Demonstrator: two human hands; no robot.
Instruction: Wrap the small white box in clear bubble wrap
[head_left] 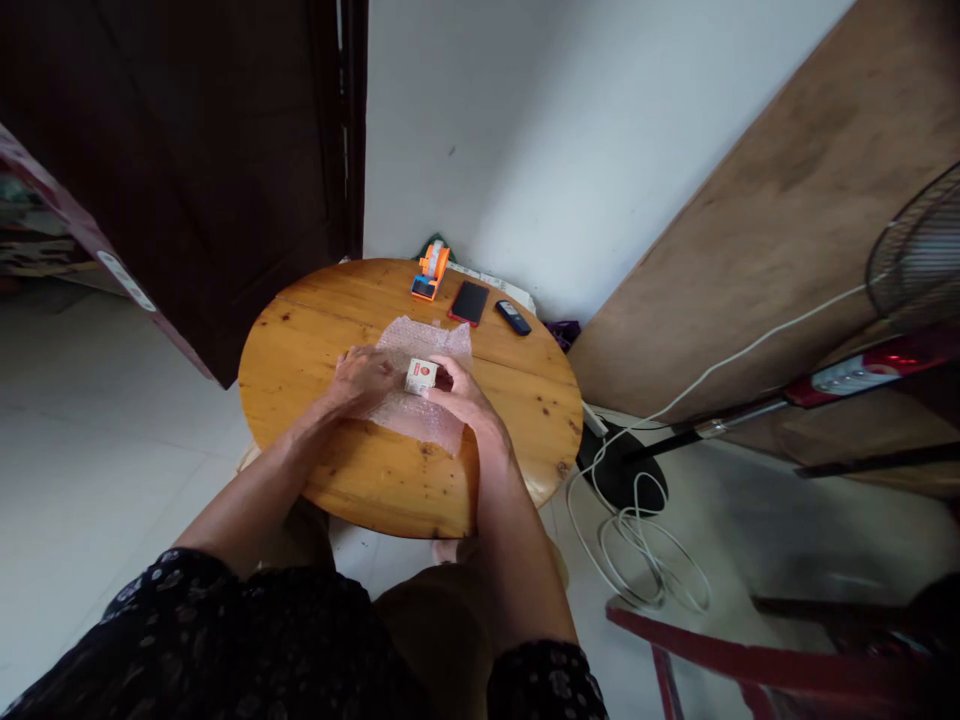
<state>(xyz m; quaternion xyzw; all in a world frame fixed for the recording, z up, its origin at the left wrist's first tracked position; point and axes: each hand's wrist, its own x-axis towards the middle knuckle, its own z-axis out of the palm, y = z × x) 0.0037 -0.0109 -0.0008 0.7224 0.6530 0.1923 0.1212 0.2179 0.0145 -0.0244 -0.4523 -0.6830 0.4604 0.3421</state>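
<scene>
On the wooden table [289,375], the left hand [364,377] lies at the left edge of the bubble wrap [431,425], fingers bent; whether they pinch anything I cannot tell. The small white box [421,377] is over the wrap's middle. Beyond the wrap's far edge stands an orange tape dispenser [431,272]. Over the wrap's right part, the right hand [456,392] has thumb and fingers clamped on the box. A dark phone [469,302] lies just past the wrap's far right corner, a blue handset [513,317] farther right of it.
</scene>
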